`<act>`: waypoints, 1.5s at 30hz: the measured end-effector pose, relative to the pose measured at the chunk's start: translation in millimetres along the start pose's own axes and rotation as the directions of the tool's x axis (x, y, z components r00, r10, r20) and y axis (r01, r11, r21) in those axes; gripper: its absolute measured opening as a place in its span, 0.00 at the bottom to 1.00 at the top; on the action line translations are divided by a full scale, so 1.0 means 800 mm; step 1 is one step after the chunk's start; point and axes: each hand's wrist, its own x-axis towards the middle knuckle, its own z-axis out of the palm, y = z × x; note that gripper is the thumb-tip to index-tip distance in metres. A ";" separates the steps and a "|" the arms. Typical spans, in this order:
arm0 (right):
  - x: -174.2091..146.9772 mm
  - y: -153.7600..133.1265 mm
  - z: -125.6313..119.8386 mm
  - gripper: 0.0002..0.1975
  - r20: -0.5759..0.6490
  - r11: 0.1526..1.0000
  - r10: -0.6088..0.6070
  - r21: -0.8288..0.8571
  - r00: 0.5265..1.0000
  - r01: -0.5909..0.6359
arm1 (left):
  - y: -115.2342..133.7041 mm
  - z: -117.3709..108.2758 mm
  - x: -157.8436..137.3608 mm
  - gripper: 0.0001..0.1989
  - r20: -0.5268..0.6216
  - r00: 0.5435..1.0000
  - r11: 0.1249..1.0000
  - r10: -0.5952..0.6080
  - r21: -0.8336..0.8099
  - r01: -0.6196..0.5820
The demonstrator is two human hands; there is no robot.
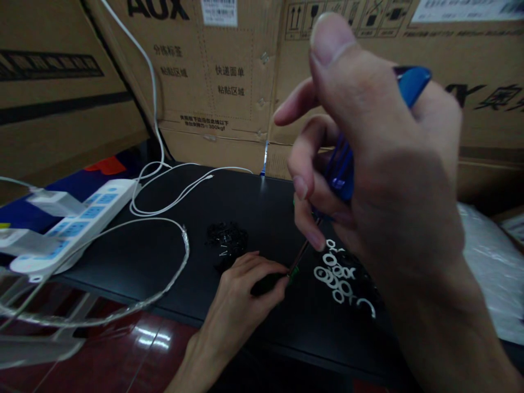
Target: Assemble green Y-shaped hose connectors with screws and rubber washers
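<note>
My right hand (380,136) is closed around the blue handle of a screwdriver (343,169). Its thin shaft slants down to a small green part (293,273). That part sits at the fingertips of my left hand (249,289), pinched between thumb and fingers low over the black table. What the green part is stays unclear, as fingers and shadow cover most of it. Left of it lies a pile of small black parts (227,240). Several white rings (329,260) are spread on the table under my right wrist, beside more dark pieces partly behind the forearm.
A white power strip (94,218) with plugs stands at the left. White cables (164,210) loop across the black table (254,207). Large cardboard boxes (229,120) wall off the back. A clear plastic bag (491,273) lies at the right.
</note>
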 end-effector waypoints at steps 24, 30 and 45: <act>-0.009 -0.012 0.005 0.20 -0.068 0.993 -0.046 0.104 0.997 0.053 | -0.001 0.000 0.000 0.07 0.001 1.000 1.000 -0.008 0.010 0.008; -0.012 -0.013 0.014 0.22 -0.081 0.953 -0.195 0.220 0.977 0.208 | 0.000 -0.001 -0.002 0.06 -0.013 1.000 1.000 -0.003 0.015 0.003; -0.003 -0.010 0.012 0.20 0.084 0.910 0.091 0.397 0.992 -0.117 | -0.009 0.004 -0.004 0.12 -0.004 0.999 0.998 0.034 0.056 -0.034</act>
